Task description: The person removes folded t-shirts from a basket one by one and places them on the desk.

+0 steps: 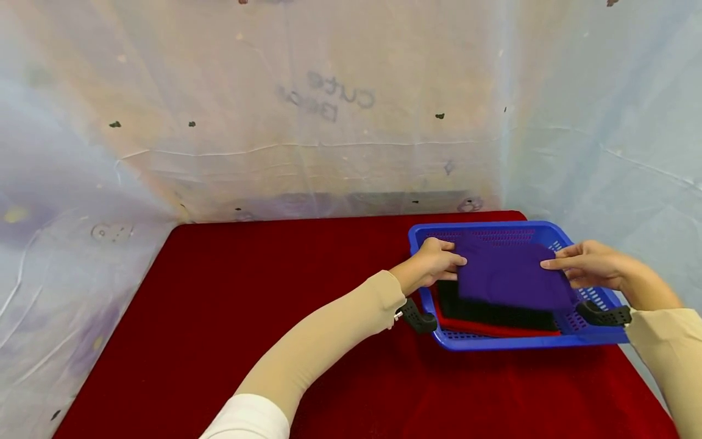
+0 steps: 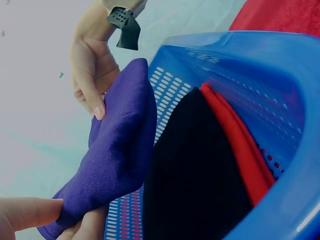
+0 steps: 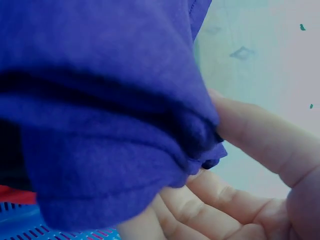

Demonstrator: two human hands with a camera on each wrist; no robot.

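Purple cloth (image 1: 507,274) folded, hovering over the blue basket (image 1: 482,342) on top of the black (image 1: 493,314) and red (image 1: 493,330) ones. Left hand (image 1: 433,263) pinching one edge, right hand (image 1: 589,263) pinching the other, thumb over, fingers under. Best kept level and taut so the fold holds, corners squared to the stack. Basket walls crowding both wrists; red tablecloth (image 1: 247,317) all around.

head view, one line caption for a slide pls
Both hands hold a folded purple cloth over a blue basket.
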